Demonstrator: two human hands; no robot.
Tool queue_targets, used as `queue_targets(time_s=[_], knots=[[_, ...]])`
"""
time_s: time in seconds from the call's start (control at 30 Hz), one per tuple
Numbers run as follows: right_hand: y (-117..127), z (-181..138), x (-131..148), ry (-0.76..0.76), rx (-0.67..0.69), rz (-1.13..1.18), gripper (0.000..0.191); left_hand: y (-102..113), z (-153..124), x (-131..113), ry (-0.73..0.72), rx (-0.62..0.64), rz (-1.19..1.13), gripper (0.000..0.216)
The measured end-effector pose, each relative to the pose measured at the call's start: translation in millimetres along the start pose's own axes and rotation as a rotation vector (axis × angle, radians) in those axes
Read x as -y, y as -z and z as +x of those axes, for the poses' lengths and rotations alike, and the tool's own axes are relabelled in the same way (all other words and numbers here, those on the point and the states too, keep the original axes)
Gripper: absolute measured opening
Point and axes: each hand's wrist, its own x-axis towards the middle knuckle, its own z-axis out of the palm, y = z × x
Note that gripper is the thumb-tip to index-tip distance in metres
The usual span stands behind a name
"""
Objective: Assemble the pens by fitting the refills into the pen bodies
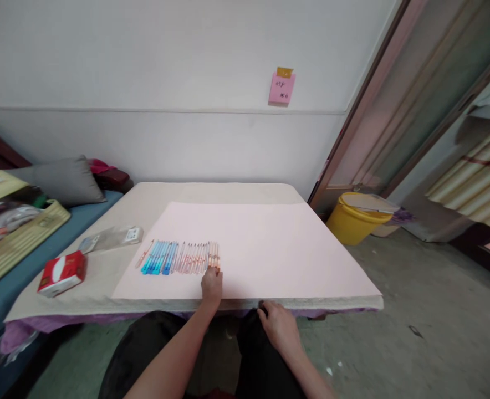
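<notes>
A row of several slim pens lies side by side on a pale pink sheet (278, 249). Toward the left of the row are blue pens (159, 257), in the middle are whitish and pink pens (192, 257), and at the right end are peach-orange pens (214, 255). My left hand (212, 285) is closed at the lower end of the peach-orange pens, its fingertips pinched on one; the fingers partly hide the pen ends. My right hand (279, 324) lies on my dark-trousered knee by the table's front edge, fingers loosely extended, holding nothing.
Left of the sheet, a red tissue pack (63, 273) and a clear plastic package (112, 239) rest on the cloth-covered table (212, 192). A blue bench (87, 213) with a grey cushion (64, 180) stands at left. At right is a yellow bucket (351, 220) on the floor.
</notes>
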Motion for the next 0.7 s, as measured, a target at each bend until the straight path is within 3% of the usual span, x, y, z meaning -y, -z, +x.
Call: queue_targets(time_s=[0.43,0.57,0.7], knots=[[-3,1,-2,0.011,-0.010,0.014,0.024,-6,11,0,-0.063,0.024,0.095,0.012],[-3,2,-2,0.004,-0.007,0.015,0.023,5,10,7,-0.092,0.014,0.119,0.015],[-4,1,-3,0.014,-0.013,0.016,0.024,34,19,25,-0.100,-0.017,0.143,0.024]])
